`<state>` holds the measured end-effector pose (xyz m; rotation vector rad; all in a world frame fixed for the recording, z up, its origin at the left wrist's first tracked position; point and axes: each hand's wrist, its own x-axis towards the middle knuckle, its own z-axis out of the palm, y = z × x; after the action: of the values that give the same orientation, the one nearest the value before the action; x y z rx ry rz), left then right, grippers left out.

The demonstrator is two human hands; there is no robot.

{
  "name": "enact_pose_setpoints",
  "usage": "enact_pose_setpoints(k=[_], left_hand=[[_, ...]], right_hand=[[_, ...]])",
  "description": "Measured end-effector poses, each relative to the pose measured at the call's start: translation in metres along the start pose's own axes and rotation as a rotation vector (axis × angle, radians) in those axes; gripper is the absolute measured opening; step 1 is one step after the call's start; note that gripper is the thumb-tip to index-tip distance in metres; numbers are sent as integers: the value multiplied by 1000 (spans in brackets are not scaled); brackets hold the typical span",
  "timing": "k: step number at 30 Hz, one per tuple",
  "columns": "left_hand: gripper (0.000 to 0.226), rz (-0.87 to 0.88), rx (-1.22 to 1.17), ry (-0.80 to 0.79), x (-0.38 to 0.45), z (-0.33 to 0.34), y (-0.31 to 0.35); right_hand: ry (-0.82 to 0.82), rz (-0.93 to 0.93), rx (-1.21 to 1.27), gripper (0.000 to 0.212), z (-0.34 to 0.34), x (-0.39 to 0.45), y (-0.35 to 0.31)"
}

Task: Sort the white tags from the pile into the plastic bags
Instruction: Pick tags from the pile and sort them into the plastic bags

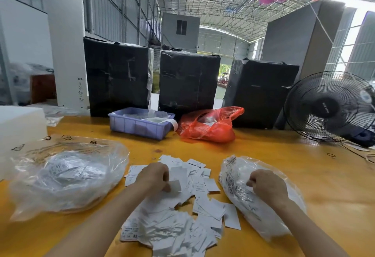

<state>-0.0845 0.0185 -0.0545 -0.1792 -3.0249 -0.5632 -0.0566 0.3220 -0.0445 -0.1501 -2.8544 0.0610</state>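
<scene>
Between the two plastic bags (67, 175) lies the pile (178, 212), within easy reach; your left hand (154, 177) pinches one white tag (175, 185), your right hand (267, 185) grips the right bag (243, 196), probably to steady it.

- Big warehouse-type hall, with a curved metal-truss roof (223, 3) and corrugated wall panels (113, 9) down the left side.
- A fat white pillar (67, 54) stood at the left with some handwriting scribbled low on it.
- Daylight came in through a far doorway (224, 78) and tall windows (353, 39) on the right.
- The table (304, 175) was yellow-orange wood, kinda glossy.
- Three black-wrapped boxes (188, 82) lined its back edge, and a black fan (328, 106) sat at the right end.
</scene>
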Motion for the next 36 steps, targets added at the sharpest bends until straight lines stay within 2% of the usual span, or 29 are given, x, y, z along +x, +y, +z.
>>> enact_pose_setpoints(k=[3,7,9,12,14,16,17,18,20,21,22,23,26,27,29,30,33,36], left_hand=[[15,26,73,37,-3,-7,1],[18,106,167,117,-7,-19,5],[18,110,112,141,-8,-25,6],[17,103,-36,194,-8,-32,4],[15,88,-127,252,-10,-35,5],[13,84,-222,318,-14,-37,9],[9,87,-293,347,-16,-39,12],[7,96,-370,374,-19,-40,17],[12,122,-468,391,-27,-41,26],[17,126,-479,367,-31,-41,30],[24,118,-507,325,-35,-41,34],[27,96,-587,266,-38,-40,37],[23,0,-1029,16,-47,-43,43],[34,-20,-1106,-53,-48,-44,42],[62,-24,-1100,-117,-45,-43,37],[65,-11,-1073,-118,-45,-43,36],[45,17,-1016,-110,-42,-38,28],[24,-18,-1044,-90,-38,-32,24]], right_hand=[[75,-34,-24,39,-9,-6,3],[122,-68,244,38,-23,-5,0],[257,-50,418,34,-28,-5,0],[445,55,497,8,-33,-10,-4],[557,91,603,14,-35,-12,-12],[650,94,877,17,-41,-18,-28],[592,101,1100,16,-45,-20,-38],[427,114,1381,17,-48,-23,-51],[-96,182,1820,21,-52,-30,-78],[-308,201,1874,24,-53,-34,-90],[-442,187,1850,26,-52,-36,-101],[-500,154,1791,29,-49,-38,-111],[-440,39,1630,26,-40,-41,-133],[-402,22,1610,25,-38,-41,-138],[-356,17,1624,25,-34,-39,-141],[-342,24,1641,24,-33,-38,-142],[-299,25,1617,19,-29,-35,-141],[-335,53,1662,26,-23,-32,-139]])
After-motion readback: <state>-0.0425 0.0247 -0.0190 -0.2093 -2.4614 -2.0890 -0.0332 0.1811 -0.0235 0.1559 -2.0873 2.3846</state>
